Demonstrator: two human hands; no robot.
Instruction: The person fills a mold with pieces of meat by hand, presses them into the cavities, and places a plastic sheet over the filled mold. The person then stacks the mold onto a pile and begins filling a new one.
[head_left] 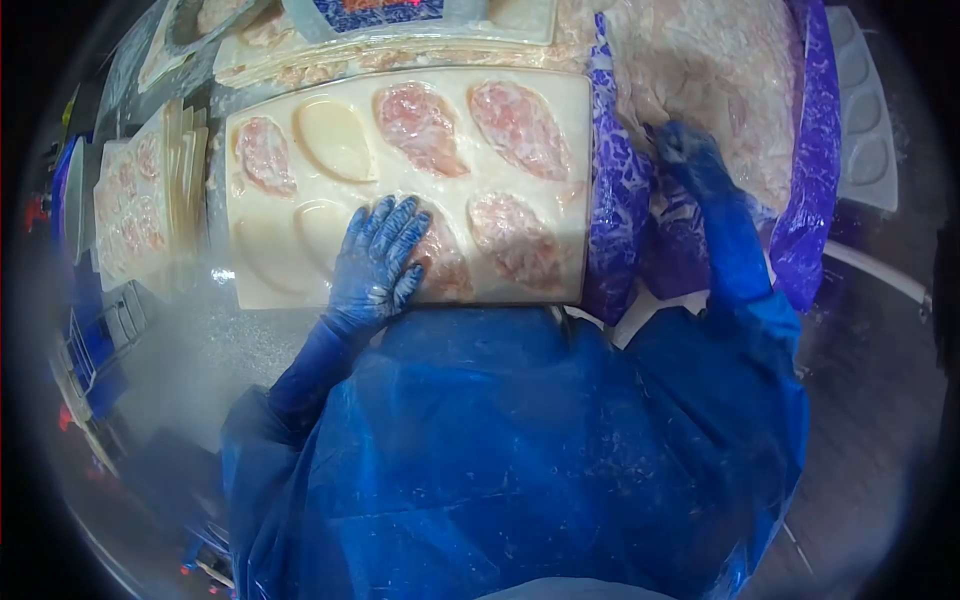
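A cream moulded tray (410, 85) with teardrop-shaped hollows lies in front of me. Several hollows hold pale pink raw meat pieces (515, 240), which look like chicken; three at the left are bare. My left hand (382, 255), in a wet blue glove, rests flat with fingers spread on the tray and the edge of a meat piece in the near row. At the right, my gloved right hand (690, 160) reaches into a large heap of raw meat (740, 90). Its fingers are curled into the heap's near left edge, and their tips are partly hidden.
Purple plastic liner (615, 190) borders the heap on both sides. Stacked trays (150, 200) with meat stand at the left. More trays (400, 45) lie behind, under a grey container (470, 15). Another moulded tray (865, 105) is at the far right.
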